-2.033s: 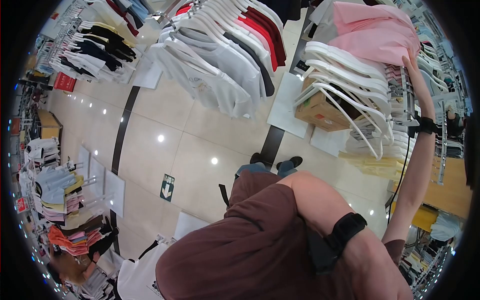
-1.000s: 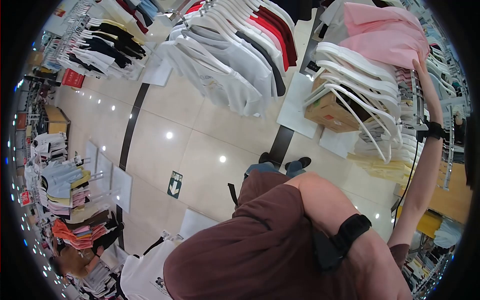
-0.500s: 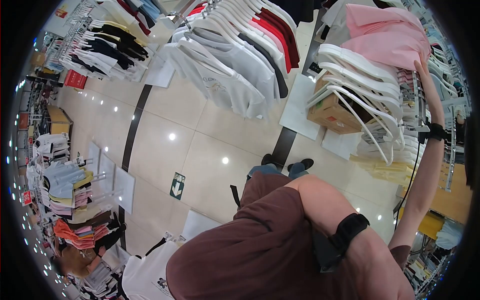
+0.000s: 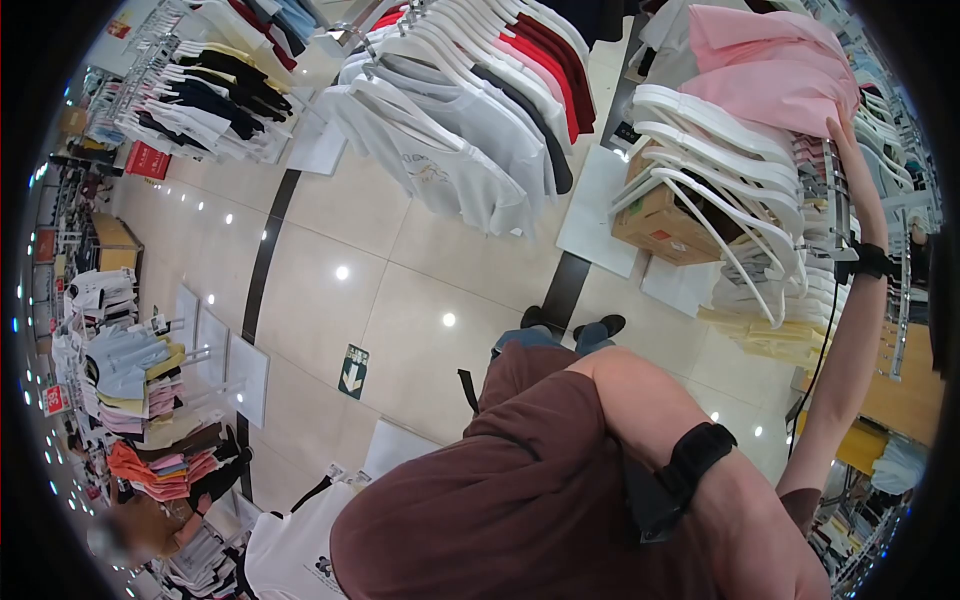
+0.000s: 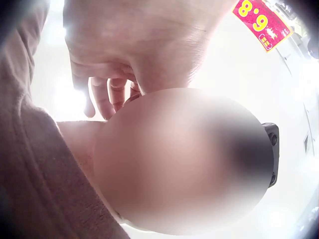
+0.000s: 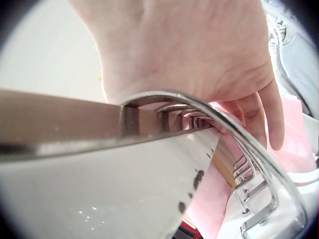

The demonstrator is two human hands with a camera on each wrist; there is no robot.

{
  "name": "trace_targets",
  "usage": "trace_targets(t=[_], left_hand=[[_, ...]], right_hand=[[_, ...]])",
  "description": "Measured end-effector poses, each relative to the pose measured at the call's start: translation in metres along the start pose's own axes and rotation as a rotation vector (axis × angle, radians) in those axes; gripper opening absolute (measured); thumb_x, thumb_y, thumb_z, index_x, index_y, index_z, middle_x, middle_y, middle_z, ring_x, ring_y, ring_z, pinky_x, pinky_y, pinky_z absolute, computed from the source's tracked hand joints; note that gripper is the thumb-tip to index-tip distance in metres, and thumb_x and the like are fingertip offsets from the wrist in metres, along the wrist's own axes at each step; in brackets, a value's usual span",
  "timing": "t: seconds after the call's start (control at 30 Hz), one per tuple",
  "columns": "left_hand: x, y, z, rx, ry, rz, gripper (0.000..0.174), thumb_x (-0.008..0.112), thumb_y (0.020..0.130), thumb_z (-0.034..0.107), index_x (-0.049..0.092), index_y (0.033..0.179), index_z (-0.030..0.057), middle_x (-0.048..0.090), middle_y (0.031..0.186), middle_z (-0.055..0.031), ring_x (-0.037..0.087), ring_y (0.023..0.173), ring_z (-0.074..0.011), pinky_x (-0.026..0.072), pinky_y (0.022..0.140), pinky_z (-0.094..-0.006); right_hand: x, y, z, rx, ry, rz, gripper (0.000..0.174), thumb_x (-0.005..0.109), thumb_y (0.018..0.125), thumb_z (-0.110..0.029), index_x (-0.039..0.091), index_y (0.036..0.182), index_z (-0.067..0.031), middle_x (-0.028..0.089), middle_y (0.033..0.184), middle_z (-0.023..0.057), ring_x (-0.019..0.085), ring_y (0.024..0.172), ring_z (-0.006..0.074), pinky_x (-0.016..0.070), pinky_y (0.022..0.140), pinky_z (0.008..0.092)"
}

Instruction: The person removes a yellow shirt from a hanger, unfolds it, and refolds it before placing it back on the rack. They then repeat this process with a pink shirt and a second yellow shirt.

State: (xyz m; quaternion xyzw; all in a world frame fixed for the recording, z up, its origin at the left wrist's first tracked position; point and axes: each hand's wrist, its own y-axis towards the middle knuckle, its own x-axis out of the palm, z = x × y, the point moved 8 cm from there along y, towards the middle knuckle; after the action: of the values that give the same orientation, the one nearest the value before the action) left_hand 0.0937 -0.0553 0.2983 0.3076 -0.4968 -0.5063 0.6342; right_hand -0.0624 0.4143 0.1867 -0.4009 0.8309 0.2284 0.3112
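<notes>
In the head view my right arm reaches up the right side, and my right hand rests at the lower edge of a pink garment lying over hangers on a metal rack. In the right wrist view the fingers hang down relaxed over the pink cloth, behind a curved metal rail; the thumb is hidden. My left arm is bent, with a black wrist strap. In the left wrist view my left hand is raised beside the head, its fingers loosely bent with no object visible in them.
White hangers and a cardboard box sit below the pink garment. Another rack bears white and grey shirts. A tiled floor lies between racks. Another person is at the lower left.
Over the first second the head view shifted, so the scene moved rightward in it. My right hand stays at the pink garment. The other person at lower left has shifted slightly.
</notes>
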Motion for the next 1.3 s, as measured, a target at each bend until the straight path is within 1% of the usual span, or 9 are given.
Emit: trace_targets(t=[0.23,0.27,0.5,0.77,0.83,0.9,0.93,1.07,1.3], left_hand=[[-0.026,-0.021,0.039,-0.055,-0.032,0.27,0.022,0.075,0.089,0.004,0.067,0.109,-0.0005,0.073,0.101,-0.0061,0.071,0.098,-0.0152,0.056,0.085,-0.0287],[-0.04,-0.037,0.04,-0.144,-0.012,0.25,0.017,0.068,0.103,0.007,0.063,0.116,-0.0029,0.069,0.11,-0.0097,0.068,0.101,-0.0226,0.0549,0.093,-0.0353],[-0.125,-0.14,0.122,-0.077,0.399,0.865,0.021,0.058,0.103,-0.002,0.063,0.123,0.0033,0.065,0.118,-0.0059,0.065,0.106,-0.0148,0.0532,0.096,-0.0324],[-0.232,-0.101,0.299,-0.026,2.032,0.971,0.047,0.066,0.098,0.013,0.058,0.143,0.0007,0.065,0.139,-0.0125,0.063,0.126,-0.026,0.049,0.11,-0.0395],[-0.29,-0.1,0.34,-0.084,2.051,1.005,0.057,0.07,0.096,0.02,0.055,0.148,-0.0004,0.063,0.145,-0.0161,0.061,0.132,-0.0293,0.0476,0.112,-0.0408],[-0.338,-0.085,0.376,-0.148,2.058,1.025,0.068,0.074,0.094,0.026,0.053,0.152,-0.0014,0.061,0.151,-0.0198,0.059,0.138,-0.0327,0.0462,0.115,-0.042],[-0.356,-0.074,0.39,-0.305,2.203,0.974,0.081,0.078,0.091,0.033,0.048,0.157,-0.0035,0.057,0.155,-0.0229,0.055,0.144,-0.0351,0.0428,0.119,-0.0416],[-0.424,-0.052,0.402,-0.717,2.125,0.845,0.115,0.089,0.082,0.045,0.032,0.165,-0.0101,0.043,0.167,-0.0283,0.043,0.156,-0.0366,0.0323,0.129,-0.0385],[-0.466,-0.042,0.409,-0.908,1.819,0.935,0.098,0.092,0.075,0.051,0.059,0.15,-0.0011,0.07,0.138,-0.018,0.068,0.125,-0.0272,0.0504,0.109,-0.0363]], right_hand=[[-0.013,0.012,0.031,-0.054,-0.105,0.003,0.083,0.051,0.112,-0.053,0.022,0.174,-0.0062,0.035,0.174,0.0175,0.035,0.158,0.0234,0.0269,0.129,0.0356],[-0.011,0.005,0.017,-0.039,-0.169,0.026,0.08,0.051,0.112,-0.052,0.023,0.173,-0.0078,0.037,0.172,0.0202,0.041,0.155,0.0267,0.0305,0.127,0.0366],[-0.007,-0.014,-0.028,0.024,-0.491,0.069,0.083,0.05,0.107,-0.058,0.029,0.17,-0.0079,0.063,0.141,0.039,0.059,0.138,0.0524,0.044,0.118,0.0461],[-0.024,-0.01,-0.102,0.014,-0.725,-0.16,0.073,0.066,0.1,-0.052,0.053,0.152,-0.0021,0.076,0.098,0.026,0.074,0.1,0.0446,0.0583,0.09,0.05],[-0.048,0.02,-0.074,-0.005,-0.627,-0.119,0.071,0.073,0.096,-0.046,0.056,0.149,-0.0016,0.075,0.109,0.0238,0.072,0.105,0.0409,0.0581,0.095,0.0457],[-0.083,0.037,-0.071,-0.353,-0.686,0.265,0.071,0.075,0.095,-0.043,0.056,0.151,-0.0031,0.069,0.13,0.0253,0.068,0.117,0.0406,0.0549,0.103,0.0448],[-0.091,0.052,-0.062,-0.203,-0.61,0.158,0.088,0.08,0.09,-0.045,0.048,0.159,-0.0002,0.056,0.154,0.0269,0.062,0.133,0.0384,0.0498,0.113,0.0418],[-0.098,0.093,-0.023,-0.094,-0.169,-0.065,0.124,0.091,0.076,-0.046,0.028,0.167,0.0103,0.046,0.164,0.0283,0.053,0.147,0.0304,0.0407,0.123,0.037],[-0.094,0.123,-0.016,-0.073,-0.164,-0.32,0.102,0.092,0.077,-0.041,0.048,0.16,-0.0005,0.068,0.144,0.0173,0.065,0.13,0.0256,0.0486,0.113,0.0352]])
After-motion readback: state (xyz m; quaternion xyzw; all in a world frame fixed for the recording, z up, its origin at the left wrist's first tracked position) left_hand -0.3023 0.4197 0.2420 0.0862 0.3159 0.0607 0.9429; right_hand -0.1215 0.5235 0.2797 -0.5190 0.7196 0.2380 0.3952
